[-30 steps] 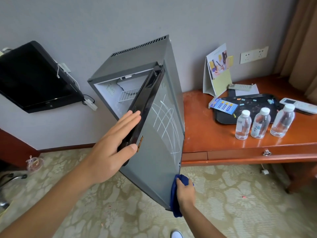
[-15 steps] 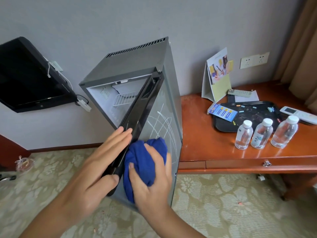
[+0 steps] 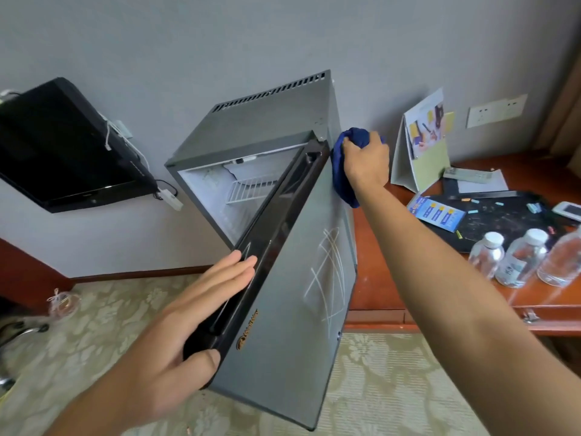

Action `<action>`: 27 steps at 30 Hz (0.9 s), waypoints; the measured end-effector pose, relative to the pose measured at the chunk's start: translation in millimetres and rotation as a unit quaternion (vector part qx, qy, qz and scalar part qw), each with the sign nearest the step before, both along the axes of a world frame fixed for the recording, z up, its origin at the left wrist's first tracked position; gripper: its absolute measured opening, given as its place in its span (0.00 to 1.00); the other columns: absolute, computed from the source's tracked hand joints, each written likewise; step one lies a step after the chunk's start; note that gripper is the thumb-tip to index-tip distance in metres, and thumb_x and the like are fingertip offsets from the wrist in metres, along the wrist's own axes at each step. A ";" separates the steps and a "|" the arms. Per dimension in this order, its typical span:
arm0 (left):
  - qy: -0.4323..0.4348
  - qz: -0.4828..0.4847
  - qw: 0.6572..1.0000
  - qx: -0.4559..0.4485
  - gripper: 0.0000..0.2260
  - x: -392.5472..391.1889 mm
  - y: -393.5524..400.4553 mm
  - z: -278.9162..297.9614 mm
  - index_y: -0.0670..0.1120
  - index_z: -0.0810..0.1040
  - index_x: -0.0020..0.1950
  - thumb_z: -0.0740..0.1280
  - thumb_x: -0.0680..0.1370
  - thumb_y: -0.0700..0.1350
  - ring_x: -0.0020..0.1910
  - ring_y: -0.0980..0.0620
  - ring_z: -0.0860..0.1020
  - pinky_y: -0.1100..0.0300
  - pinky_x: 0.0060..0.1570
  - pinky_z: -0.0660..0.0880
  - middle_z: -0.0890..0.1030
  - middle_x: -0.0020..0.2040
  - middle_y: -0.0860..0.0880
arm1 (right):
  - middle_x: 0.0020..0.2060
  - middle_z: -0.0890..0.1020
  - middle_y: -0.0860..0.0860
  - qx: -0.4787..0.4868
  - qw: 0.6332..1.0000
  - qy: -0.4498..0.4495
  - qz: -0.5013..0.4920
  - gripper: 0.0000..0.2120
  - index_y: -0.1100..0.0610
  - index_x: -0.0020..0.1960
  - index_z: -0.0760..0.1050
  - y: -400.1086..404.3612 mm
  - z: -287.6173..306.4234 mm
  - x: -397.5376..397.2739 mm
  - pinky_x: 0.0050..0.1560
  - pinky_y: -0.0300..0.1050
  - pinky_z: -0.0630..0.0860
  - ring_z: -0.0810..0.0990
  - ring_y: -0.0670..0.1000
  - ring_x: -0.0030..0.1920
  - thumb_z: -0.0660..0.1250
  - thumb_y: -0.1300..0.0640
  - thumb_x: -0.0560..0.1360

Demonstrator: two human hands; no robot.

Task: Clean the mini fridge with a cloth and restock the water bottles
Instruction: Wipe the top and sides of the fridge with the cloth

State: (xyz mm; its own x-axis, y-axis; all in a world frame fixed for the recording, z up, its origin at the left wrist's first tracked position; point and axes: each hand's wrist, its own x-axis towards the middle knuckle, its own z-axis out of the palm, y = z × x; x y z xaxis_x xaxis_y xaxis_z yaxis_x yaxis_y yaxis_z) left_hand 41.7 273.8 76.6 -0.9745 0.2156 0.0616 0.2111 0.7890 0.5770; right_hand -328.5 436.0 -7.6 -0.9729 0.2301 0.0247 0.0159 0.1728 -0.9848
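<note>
A grey mini fridge (image 3: 257, 133) stands on the carpet with its door (image 3: 295, 309) swung open toward me. My left hand (image 3: 176, 328) holds the door's black top edge, fingers straight along it and thumb on the front. My right hand (image 3: 366, 160) grips a bunched blue cloth (image 3: 341, 171) against the upper corner of the door's outer face, near the hinge. A white wire shelf (image 3: 248, 190) shows inside the fridge. Three water bottles (image 3: 518, 262) with white caps stand on the wooden desk to the right.
The wooden desk (image 3: 380, 278) touches the fridge's right side and carries a black tray (image 3: 503, 215), a blue leaflet (image 3: 435, 212), a folded card stand (image 3: 421, 146) and remote controls. A black television (image 3: 63, 146) hangs on the wall at left. Patterned carpet covers the floor.
My right hand has carried the blue cloth up the door's outer face, from its bottom corner through the middle to the top hinge corner. My left hand stays on the door's edge.
</note>
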 end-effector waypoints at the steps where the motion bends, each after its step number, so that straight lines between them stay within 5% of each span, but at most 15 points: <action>1: 0.001 0.002 1.000 -0.020 0.40 -1.4 -5.4 0.1 0.54 0.65 0.80 0.63 0.67 0.40 0.82 0.52 0.55 0.49 0.77 0.60 0.62 0.81 0.57 | 0.60 0.78 0.52 -0.004 0.999 0.008 -0.031 0.22 0.46 0.65 0.75 9.8 -3.8 1.6 0.58 0.54 0.78 0.81 0.58 0.58 0.63 0.41 0.72; 3: 0.004 0.003 0.998 -0.064 0.39 -5.2 -16.5 3.1 0.57 0.66 0.79 0.67 0.68 0.37 0.82 0.53 0.57 0.45 0.76 0.61 0.63 0.80 0.59 | 0.59 0.80 0.51 -0.034 0.994 0.020 -0.099 0.25 0.45 0.64 0.75 32.9 -17.7 19.3 0.59 0.54 0.78 0.81 0.56 0.57 0.63 0.39 0.70; 7: 0.027 0.026 0.993 -0.116 0.24 -29.7 -10.9 21.5 0.60 0.71 0.71 0.62 0.74 0.54 0.76 0.58 0.65 0.54 0.69 0.66 0.69 0.73 0.63 | 0.58 0.83 0.48 -0.125 0.985 0.022 -0.120 0.24 0.47 0.64 0.77 67.5 -69.0 109.1 0.64 0.52 0.75 0.81 0.53 0.60 0.67 0.39 0.70; 11: -0.006 0.003 0.979 -0.203 0.34 -72.2 8.3 19.1 0.61 0.52 0.82 0.61 0.78 0.59 0.80 0.67 0.44 0.57 0.76 0.52 0.47 0.80 0.71 | 0.62 0.81 0.45 -0.170 0.982 0.058 -0.053 0.22 0.41 0.64 0.77 56.2 -111.6 260.6 0.70 0.53 0.71 0.78 0.45 0.65 0.71 0.43 0.71; 15: -0.032 0.003 0.976 -0.217 0.39 -78.3 13.7 10.6 0.58 0.41 0.83 0.63 0.80 0.56 0.77 0.69 0.36 0.64 0.75 0.43 0.37 0.79 0.72 | 0.65 0.74 0.31 -0.127 0.970 0.187 0.088 0.27 0.43 0.67 0.75 6.8 -108.5 361.8 0.60 0.33 0.73 0.75 0.33 0.64 0.75 0.55 0.70; 20: -0.062 0.010 0.984 -0.166 0.45 -80.2 8.5 9.4 0.61 0.44 0.82 0.68 0.77 0.37 0.78 0.70 0.38 0.59 0.77 0.44 0.40 0.78 0.74 | 0.66 0.69 0.37 -0.169 0.973 0.141 0.065 0.25 0.37 0.69 0.73 -55.0 -100.0 343.7 0.65 0.28 0.65 0.72 0.40 0.69 0.74 0.43 0.73; 24: -0.067 0.014 0.991 -0.114 0.45 -87.1 -7.0 10.6 0.62 0.51 0.81 0.67 0.72 0.35 0.79 0.69 0.44 0.58 0.76 0.47 0.47 0.79 0.74 | 0.63 0.72 0.44 -0.173 0.976 0.132 0.011 0.22 0.33 0.68 0.70 -78.2 -88.9 277.8 0.65 0.26 0.63 0.71 0.34 0.65 0.69 0.41 0.76; 27: -0.077 0.008 0.994 -0.081 0.46 -91.6 -21.9 11.4 0.62 0.54 0.81 0.67 0.71 0.31 0.80 0.68 0.45 0.56 0.75 0.49 0.50 0.79 0.73 | 0.63 0.71 0.48 -0.159 0.980 0.108 -0.059 0.21 0.42 0.68 0.73 -82.2 -77.8 199.3 0.62 0.27 0.62 0.72 0.40 0.62 0.70 0.44 0.76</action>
State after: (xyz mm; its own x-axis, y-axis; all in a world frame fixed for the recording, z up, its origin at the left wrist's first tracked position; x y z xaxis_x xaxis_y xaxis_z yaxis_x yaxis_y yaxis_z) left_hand -49.8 251.8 88.0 -0.9730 0.1959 -0.1220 0.1179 0.8764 0.4669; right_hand -129.2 353.8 -85.4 -0.9192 0.3696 0.1359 -0.1971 -0.1330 -0.9713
